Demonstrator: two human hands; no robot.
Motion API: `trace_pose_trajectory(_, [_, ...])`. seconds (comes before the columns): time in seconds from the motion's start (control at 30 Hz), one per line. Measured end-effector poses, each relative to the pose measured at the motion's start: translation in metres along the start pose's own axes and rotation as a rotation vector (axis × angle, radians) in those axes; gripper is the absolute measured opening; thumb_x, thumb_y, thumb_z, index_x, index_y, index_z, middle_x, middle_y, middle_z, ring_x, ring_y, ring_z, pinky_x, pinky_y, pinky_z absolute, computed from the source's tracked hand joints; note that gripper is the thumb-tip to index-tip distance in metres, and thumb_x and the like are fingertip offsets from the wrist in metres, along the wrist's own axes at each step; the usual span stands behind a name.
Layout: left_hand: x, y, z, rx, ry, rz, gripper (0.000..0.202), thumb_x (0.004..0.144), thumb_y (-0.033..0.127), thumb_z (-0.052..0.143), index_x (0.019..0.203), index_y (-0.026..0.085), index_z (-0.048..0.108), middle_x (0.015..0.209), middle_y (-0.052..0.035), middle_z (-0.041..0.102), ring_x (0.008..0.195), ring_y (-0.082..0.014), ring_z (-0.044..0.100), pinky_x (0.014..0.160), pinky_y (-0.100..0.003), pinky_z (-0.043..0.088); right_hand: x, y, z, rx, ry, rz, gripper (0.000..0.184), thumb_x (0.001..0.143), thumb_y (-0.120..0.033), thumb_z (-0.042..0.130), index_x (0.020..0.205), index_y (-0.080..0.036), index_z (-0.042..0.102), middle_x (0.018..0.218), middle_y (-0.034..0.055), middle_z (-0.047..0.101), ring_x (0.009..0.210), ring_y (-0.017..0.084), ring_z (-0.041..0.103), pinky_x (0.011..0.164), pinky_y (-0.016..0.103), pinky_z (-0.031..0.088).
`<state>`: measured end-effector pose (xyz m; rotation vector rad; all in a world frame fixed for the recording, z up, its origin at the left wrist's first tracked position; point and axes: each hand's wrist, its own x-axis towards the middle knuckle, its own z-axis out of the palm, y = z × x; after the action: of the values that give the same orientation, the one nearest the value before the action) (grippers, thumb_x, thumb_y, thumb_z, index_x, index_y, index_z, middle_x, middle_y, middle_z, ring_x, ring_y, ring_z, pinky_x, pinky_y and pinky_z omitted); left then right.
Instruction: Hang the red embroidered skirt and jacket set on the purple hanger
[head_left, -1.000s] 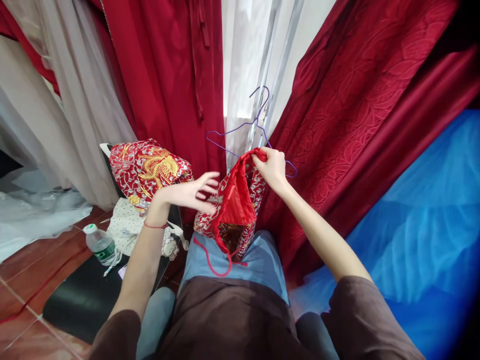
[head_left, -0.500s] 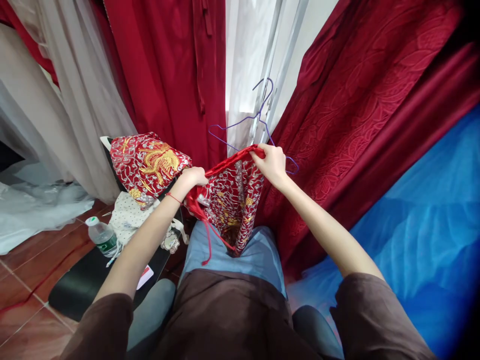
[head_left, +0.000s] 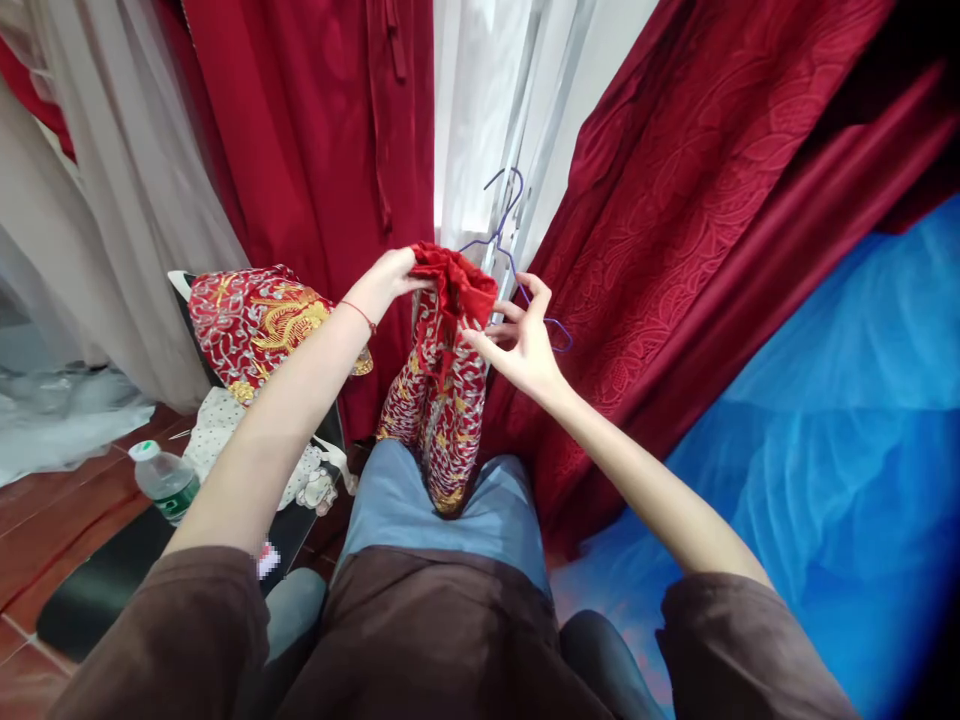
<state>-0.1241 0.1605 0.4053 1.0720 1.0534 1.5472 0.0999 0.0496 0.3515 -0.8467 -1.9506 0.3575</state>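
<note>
Your left hand (head_left: pixel 391 278) grasps the embroidered garment (head_left: pixel 456 425) by its red band (head_left: pixel 471 287), at your lap's (head_left: pixel 375 500) far edge; right hand (head_left: pixel 525 345) meets it, fingers parted, grip unclear.

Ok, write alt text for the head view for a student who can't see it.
A person's left hand grips the top of a red embroidered garment over their lap, the right hand at its edge. Behind it are a purple hanger and red drapery.

Hanger (head_left: pixel 498 236) behind the garment (head_left: pixel 456 425)
</note>
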Motion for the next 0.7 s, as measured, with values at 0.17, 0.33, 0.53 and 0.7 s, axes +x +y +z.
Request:
trace_pose_trajectory(0.17, [0.027,0.041,0.004,-0.272,0.095,0.065,0.026,0.094,0.009,0.045,0.113,0.013,0.063,0.112,-0.0133,0.073,0.114,-0.0266,0.069,0.098,-0.046,0.060,-0.002,0.032,0.021,0.019,-0.161,0.037,0.114,0.073,-0.071,0.072,0.157,-0.016,0.018,0.152,0.0223,0.046,0.133,0.031,0.055,0.114,0.048,0.044])
trace_pose_trajectory(0.33, [0.044,0.062,0.007,-0.387,0.191,0.132,0.038,0.100,0.013,0.039,0.136,0.015,0.048,0.138,-0.0129,0.060,0.121,-0.0260,0.065,0.097,-0.045,0.060,0.011,0.040,0.093,0.001,-0.039,0.216,0.110,0.070,-0.070,0.075,0.149,-0.006,0.032,0.134,0.0246,0.062,0.121,0.030,0.064,0.106,0.041,0.049])
trace_pose_trajectory(0.53, [0.047,0.051,-0.022,-0.244,0.158,0.154,0.031,0.095,0.023,0.053,0.125,0.013,0.056,0.123,-0.0156,0.068,0.119,-0.0294,0.067,0.102,-0.048,0.056,0.072,0.023,0.164,-0.261,-0.042,0.433,0.043,0.093,-0.049,0.057,0.098,-0.008,0.071,0.099,0.0213,0.074,0.104,0.034,0.072,0.094,0.041,0.053])
trace_pose_trajectory(0.7, [0.043,0.037,-0.084,-0.020,0.190,0.200,0.014,0.083,0.028,0.066,0.093,0.018,0.063,0.103,-0.0131,0.076,0.119,-0.0328,0.068,0.108,-0.052,0.049,0.094,0.025,0.196,-0.297,-0.081,0.360,0.030,0.093,-0.032,0.054,0.105,-0.010,0.071,0.107,0.0191,0.073,0.107,0.030,0.071,0.094,0.038,0.053])
